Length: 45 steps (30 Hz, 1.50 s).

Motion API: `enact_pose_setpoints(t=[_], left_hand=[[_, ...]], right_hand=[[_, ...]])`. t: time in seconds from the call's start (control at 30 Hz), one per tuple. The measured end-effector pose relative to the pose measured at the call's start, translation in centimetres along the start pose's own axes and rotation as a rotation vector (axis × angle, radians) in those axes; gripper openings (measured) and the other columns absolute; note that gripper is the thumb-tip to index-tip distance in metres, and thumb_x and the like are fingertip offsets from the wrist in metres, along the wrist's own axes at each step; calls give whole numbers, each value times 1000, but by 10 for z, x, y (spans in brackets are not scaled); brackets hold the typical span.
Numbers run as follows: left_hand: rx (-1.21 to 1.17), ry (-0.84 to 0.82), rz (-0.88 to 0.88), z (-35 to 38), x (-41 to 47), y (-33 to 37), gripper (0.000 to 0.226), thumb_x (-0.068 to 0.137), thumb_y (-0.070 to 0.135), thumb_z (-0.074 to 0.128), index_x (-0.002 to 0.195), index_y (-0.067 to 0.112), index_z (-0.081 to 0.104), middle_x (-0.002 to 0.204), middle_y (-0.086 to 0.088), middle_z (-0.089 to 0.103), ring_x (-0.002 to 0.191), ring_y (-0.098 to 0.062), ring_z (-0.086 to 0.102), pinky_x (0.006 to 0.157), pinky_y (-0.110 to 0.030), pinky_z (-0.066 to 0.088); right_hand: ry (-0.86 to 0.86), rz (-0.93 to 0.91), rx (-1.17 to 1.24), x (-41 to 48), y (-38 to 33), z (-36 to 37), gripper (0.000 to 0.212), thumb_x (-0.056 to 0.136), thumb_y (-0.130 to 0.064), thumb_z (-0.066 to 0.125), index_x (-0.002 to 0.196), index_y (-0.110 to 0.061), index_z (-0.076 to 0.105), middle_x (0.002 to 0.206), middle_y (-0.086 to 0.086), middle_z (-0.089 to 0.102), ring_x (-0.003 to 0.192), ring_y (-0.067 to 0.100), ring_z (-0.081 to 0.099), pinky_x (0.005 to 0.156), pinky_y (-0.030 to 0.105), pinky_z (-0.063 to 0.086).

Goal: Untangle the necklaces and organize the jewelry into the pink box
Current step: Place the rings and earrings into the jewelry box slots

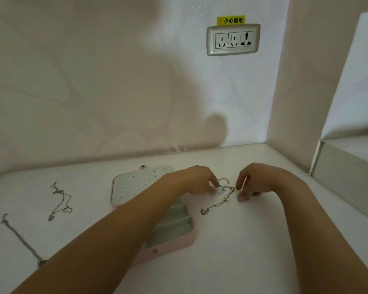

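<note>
1. Head view: the tangled necklaces (222,196) lie on the white table (242,240), right of the pink box (170,244) and between the two hands.
2. The left hand (197,181) has its fingers curled, and finger and thumb seem to pinch the tangle beside a small white charm.
3. The right hand (257,183) is curled too, with its fingertips just beside a gold bead of the tangle. I cannot tell if it already holds the chain or only comes close to it.
4. The step in hand looks like the separating of the chains. To do it well, I think one hand should hold the knot flat on the table while the other draws one strand out slowly. A hard pull would probably tighten the knot or bend the thin links.
5. The pink box is open, its dotted lid lying flat on the far side and its compartments on the near side. I see no jewelry in the visible compartments.
6. The left forearm (136,219) lies across the box and hides part of it, so it must move away before anything goes in.
7. On the left of the table lie a loose chain (60,200) and, nearer, a second chain (19,236), both well apart from the hands.
8. On the far wall is a wall socket (233,39) under a yellow label (231,20). A white ledge (348,166) stands at the right.
</note>
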<state>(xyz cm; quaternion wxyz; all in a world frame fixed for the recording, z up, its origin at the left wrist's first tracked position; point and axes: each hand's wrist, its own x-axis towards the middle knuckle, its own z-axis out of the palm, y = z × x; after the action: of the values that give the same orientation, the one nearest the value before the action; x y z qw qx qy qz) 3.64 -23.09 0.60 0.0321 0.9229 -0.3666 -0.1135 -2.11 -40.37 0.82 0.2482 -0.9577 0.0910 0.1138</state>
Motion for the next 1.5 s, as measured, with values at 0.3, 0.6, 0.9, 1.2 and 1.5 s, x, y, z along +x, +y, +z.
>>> enact_pose_setpoints(t=[0.3, 0.6, 0.9, 1.2, 1.5], left_hand=[[-113, 73, -20, 2, 1, 4, 34, 90, 30, 62, 123, 21, 64, 128, -1, 59, 115, -18, 53, 83, -21, 37], [-231, 63, -8, -1, -6, -3, 27, 89, 16, 63, 115, 16, 69, 121, 2, 65, 112, -13, 57, 92, -21, 43], [-667, 318, -46, -20, -52, -17, 13, 86, 15, 68, 97, 19, 74, 77, 14, 66, 70, -5, 61, 62, -10, 48], [-929, 528, -13, -20, -129, -33, 14, 82, 9, 70, 94, 15, 73, 87, -2, 75, 81, -16, 70, 76, -21, 55], [-1212, 550, -59, -18, -187, -38, 25, 72, 12, 69, 97, 8, 70, 81, -16, 74, 74, -22, 73, 66, -23, 58]], right_hand=[[-19, -6, -6, 0, -1, 1, 18, 71, -11, 81, 84, -17, 69, 98, 8, 71, 64, 12, 62, 61, 16, 53], [-29, 31, -1, 6, 3, 4, 19, 73, -3, 70, 92, 0, 73, 70, 7, 69, 58, 16, 65, 65, 24, 56], [61, -141, 119, -3, -15, 6, 4, 74, -9, 76, 77, -8, 76, 69, 5, 72, 53, 8, 62, 53, 15, 50], [-54, -629, 704, -38, -79, 27, 5, 77, -14, 74, 81, -18, 75, 81, -3, 72, 72, 3, 62, 68, 20, 48], [-199, -705, 1118, -51, -122, 69, 6, 64, -20, 70, 69, -19, 74, 62, -6, 64, 50, 3, 44, 48, 14, 36]])
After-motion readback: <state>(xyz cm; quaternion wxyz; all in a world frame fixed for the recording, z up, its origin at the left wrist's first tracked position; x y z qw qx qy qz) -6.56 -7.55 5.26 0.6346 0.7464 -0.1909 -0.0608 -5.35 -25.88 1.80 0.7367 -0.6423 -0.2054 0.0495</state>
